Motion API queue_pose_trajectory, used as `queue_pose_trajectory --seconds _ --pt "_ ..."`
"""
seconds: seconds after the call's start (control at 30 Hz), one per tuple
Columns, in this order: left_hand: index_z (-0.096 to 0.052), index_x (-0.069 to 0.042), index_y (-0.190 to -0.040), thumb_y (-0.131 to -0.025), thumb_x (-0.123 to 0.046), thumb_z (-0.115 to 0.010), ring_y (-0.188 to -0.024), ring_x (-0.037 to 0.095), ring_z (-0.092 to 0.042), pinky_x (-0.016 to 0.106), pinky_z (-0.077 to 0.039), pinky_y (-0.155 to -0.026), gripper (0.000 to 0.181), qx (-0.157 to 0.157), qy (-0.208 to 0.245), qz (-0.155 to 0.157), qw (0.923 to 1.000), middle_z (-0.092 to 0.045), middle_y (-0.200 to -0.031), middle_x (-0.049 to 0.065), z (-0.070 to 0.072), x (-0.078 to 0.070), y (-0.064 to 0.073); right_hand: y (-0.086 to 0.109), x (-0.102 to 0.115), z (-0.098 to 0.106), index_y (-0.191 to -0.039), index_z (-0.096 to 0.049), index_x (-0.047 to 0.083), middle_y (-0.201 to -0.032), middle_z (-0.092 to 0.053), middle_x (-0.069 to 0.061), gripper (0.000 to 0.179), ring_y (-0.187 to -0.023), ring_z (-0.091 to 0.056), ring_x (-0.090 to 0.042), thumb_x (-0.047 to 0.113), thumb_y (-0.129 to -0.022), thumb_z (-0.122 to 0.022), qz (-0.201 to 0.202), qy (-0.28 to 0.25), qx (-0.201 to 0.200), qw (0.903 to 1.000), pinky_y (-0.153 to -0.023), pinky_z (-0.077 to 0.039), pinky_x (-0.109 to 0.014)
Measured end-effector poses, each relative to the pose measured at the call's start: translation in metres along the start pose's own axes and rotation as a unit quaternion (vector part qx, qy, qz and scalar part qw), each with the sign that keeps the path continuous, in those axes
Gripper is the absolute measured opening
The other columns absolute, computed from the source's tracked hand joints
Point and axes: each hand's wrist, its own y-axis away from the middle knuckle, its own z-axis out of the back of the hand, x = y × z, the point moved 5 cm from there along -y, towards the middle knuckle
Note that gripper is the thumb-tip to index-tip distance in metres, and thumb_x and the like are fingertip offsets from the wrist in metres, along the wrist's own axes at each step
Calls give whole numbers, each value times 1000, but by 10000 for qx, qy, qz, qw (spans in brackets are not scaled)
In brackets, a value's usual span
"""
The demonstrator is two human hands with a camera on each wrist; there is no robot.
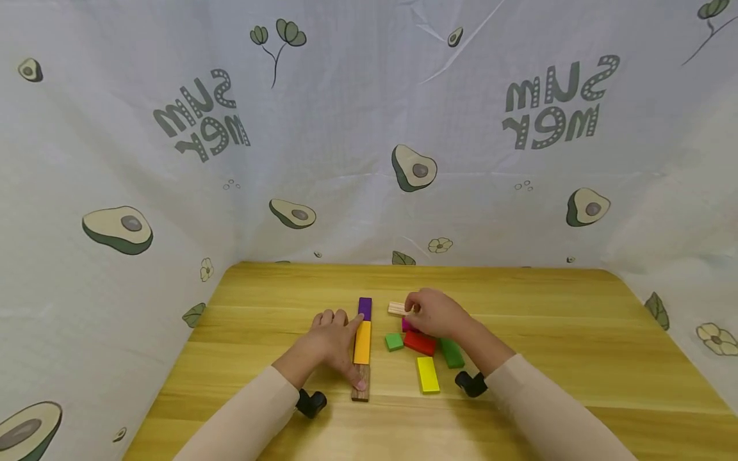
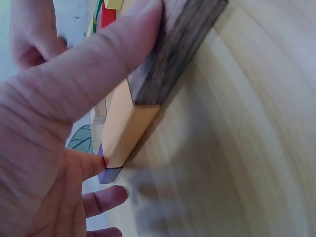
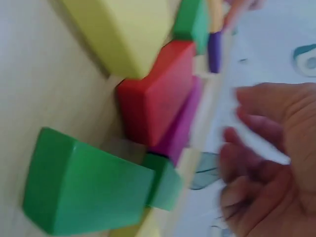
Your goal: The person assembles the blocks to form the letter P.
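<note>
A purple block (image 1: 365, 306), an orange block (image 1: 362, 346) and a dark brown wooden block (image 1: 360, 396) lie end to end in a line. My left hand (image 1: 330, 341) spans this row from its left side. Its thumb rests on the brown block, and its index fingertip touches near the purple-orange joint. The right hand (image 1: 434, 312) hovers over a loose group of blocks, fingers loosely bent, with nothing visible between them in the right wrist view. Nearest to it are a pale wooden block (image 1: 396, 308) and a magenta block (image 1: 407, 325), partly hidden by the hand.
A red block (image 1: 420, 344), a small light green block (image 1: 394, 342), a darker green block (image 1: 452, 354) and a yellow block (image 1: 428, 376) lie right of the row. Behind the wooden table (image 1: 519, 294) hangs a printed white curtain (image 1: 357, 128).
</note>
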Motion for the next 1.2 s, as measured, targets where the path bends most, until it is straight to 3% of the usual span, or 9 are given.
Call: queue_pose_trajectory --seconds 0.07,0.13,0.23,0.4,0.5,0.63,0.9,1.03,1.2 --pt "-23 -26 -165 -50 -80 -87 -121 29 -38 49 -26 -119 142 4 -53 14 10000 -43 -143 10 1 0 0 12 -1 -2 -93 -65 16 -82 -60 0 14 -73 -54 -16 23 -91 -77 -192 42 331 9993 -66 -49 -31" --pt "-23 -25 -165 -50 -79 -87 -120 29 -38 49 -27 -118 142 47 -48 55 10000 -44 -142 10 1 1 2 22 0 -7 -93 -63 16 -79 -59 0 20 -71 -52 -17 22 -87 -81 -287 124 608 9977 -64 -44 -31" --pt "-23 -25 -164 -50 -77 -88 -118 28 -38 49 -29 -117 141 110 53 152 9998 -45 -141 10 -2 3 4 32 4 -17 -102 -64 15 -84 -61 0 28 -75 -52 -18 24 -84 -83 -344 194 760 9963 -69 -45 -34" --pt "-23 -28 -164 -52 -75 -89 -115 28 -38 50 -30 -116 139 155 282 186 9993 -46 -137 10 -7 5 8 37 7 -29 -130 -63 13 -105 -69 -1 51 -87 -57 -17 31 -86 -83 -367 6 723 9967 -86 -54 -42" --pt "-22 -28 -165 -52 -75 -89 -116 28 -38 50 -31 -115 139 171 365 134 9991 -46 -137 10 -8 4 8 39 5 -33 -136 -62 10 -92 -68 -3 61 -77 -55 -17 30 -83 -85 -430 -387 887 9944 -77 -52 -38" --pt "-22 -27 -165 -52 -76 -89 -118 29 -38 50 -31 -115 139 161 383 125 9991 -45 -140 10 -8 2 7 42 2 -33 -138 -60 8 -67 -55 -2 68 -60 -47 -16 25 -78 -89 -483 -747 1061 9904 -60 -39 -30" --pt "-22 -29 -165 -52 -75 -89 -119 29 -38 50 -31 -115 139 143 351 174 9991 -46 -139 10 -4 3 6 36 11 -34 -120 -62 6 -84 -58 0 54 -75 -52 -18 24 -76 -87 -299 -208 795 9962 -69 -46 -35" --pt "-21 -31 -164 -52 -75 -89 -117 29 -38 50 -32 -113 138 99 356 137 9992 -46 -136 10 -3 3 4 35 12 -34 -126 -59 6 -88 -60 0 60 -77 -53 -19 20 -74 -86 -429 -265 706 9962 -68 -47 -34" --pt "-21 -31 -165 -52 -75 -89 -120 31 -39 50 -33 -114 139 116 406 111 9990 -46 -140 11 -1 2 4 29 9 -22 -116 -62 9 -84 -60 2 57 -73 -53 -16 30 -73 -91 -374 -495 301 9976 -65 -46 -30"
